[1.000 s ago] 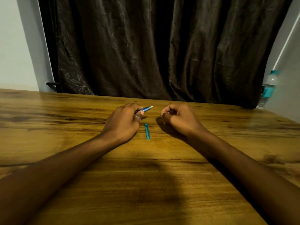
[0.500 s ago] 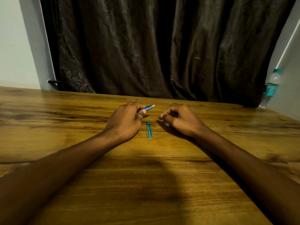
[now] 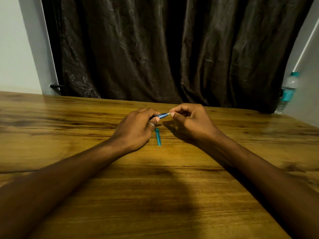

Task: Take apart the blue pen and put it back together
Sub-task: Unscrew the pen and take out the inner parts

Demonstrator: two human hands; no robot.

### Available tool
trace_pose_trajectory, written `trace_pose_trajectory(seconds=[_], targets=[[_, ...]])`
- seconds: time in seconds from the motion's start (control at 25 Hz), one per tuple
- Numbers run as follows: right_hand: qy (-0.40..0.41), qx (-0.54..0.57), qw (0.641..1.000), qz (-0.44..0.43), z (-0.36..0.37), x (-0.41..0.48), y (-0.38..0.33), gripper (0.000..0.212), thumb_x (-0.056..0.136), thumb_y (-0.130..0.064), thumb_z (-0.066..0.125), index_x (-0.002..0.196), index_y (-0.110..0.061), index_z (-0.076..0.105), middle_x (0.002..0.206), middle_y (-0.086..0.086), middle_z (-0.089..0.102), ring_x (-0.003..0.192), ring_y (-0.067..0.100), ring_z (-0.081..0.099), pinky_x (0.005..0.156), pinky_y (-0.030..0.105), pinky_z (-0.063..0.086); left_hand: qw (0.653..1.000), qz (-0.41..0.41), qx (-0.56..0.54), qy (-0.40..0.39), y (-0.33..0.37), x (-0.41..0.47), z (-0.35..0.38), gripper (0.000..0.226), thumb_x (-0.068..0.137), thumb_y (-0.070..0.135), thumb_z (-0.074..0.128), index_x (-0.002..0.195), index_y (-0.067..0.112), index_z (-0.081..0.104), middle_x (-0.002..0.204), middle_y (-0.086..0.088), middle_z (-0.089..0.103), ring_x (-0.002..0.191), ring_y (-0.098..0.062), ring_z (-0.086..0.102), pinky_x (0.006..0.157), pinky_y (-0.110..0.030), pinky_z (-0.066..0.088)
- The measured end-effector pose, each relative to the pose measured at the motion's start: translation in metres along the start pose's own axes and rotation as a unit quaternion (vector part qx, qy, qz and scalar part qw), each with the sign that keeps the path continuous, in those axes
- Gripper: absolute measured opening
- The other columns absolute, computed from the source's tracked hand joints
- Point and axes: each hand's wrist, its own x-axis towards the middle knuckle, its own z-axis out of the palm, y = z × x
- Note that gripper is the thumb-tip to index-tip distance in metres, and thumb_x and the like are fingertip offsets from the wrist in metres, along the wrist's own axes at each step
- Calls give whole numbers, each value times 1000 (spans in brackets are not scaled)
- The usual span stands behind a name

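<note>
My left hand [image 3: 136, 128] grips the blue pen body [image 3: 162, 115], which points right and slightly up just above the wooden table [image 3: 155, 195]. My right hand [image 3: 191, 121] pinches the pen's pale tip end between thumb and forefinger. The teal pen cap [image 3: 158, 137] lies flat on the table between my two hands, just below the pen. Most of the pen body is hidden inside my left fist.
A dark curtain [image 3: 164, 49] hangs behind the table's far edge. A clear water bottle [image 3: 288, 92] with a teal label stands at the back right, beside the wall.
My right hand has moved left and up from its resting fist and now pinches the pen's tip. The left hand and the cap have stayed put.
</note>
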Motion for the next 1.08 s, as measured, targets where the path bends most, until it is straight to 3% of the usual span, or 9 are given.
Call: trace_pose_trajectory(seconds=[0.08,0.32,0.44,0.64,0.8,0.92,1.08], targets=[[-11,4,1000,-1,-1,1,1,15,97,-15,65,87,-18,76,76,28,66,63,30,57,54,42,43,1000,3,3,-2,0,0,0,20,101,29,53,118,26,64,101,12,61,88,-6,57,69,-28,48],[2,-27,999,-18,0,0,1,12,95,-12,66,88,-16,74,68,4,65,57,23,57,49,38,46,1000,7,12,-9,1,-1,0,21,102,29,52,119,25,63,103,9,63,88,-7,58,71,-32,52],[-15,-58,998,-18,-3,0,1,12,96,-15,65,88,-17,73,69,5,67,53,16,59,45,31,46,1000,7,24,-12,1,-1,1,22,102,30,52,120,25,63,102,10,62,87,-7,57,67,-27,49],[-24,-54,998,4,-6,0,1,13,97,-14,63,88,-17,71,70,10,69,49,18,59,42,28,43,998,11,53,-6,1,-1,3,21,102,30,52,119,26,63,104,9,63,88,-8,56,66,-28,43],[15,-224,972,-69,-18,6,2,13,92,-18,68,83,-25,72,76,-6,72,69,5,67,52,20,51,998,0,66,4,-1,-1,3,22,101,30,52,119,25,62,110,5,67,95,-12,58,76,-34,51],[-43,-310,945,-95,-27,9,0,14,88,-17,70,77,-27,72,72,-11,71,72,-2,66,57,14,48,997,-19,78,19,-2,0,5,24,102,31,51,122,24,61,115,3,67,100,-14,59,80,-37,52],[-123,-329,932,-87,-33,8,0,13,81,-13,69,74,-23,72,68,-8,74,60,2,69,49,25,56,996,-21,88,28,-4,1,6,23,101,30,51,120,23,62,112,2,67,96,-12,56,74,-31,45]])
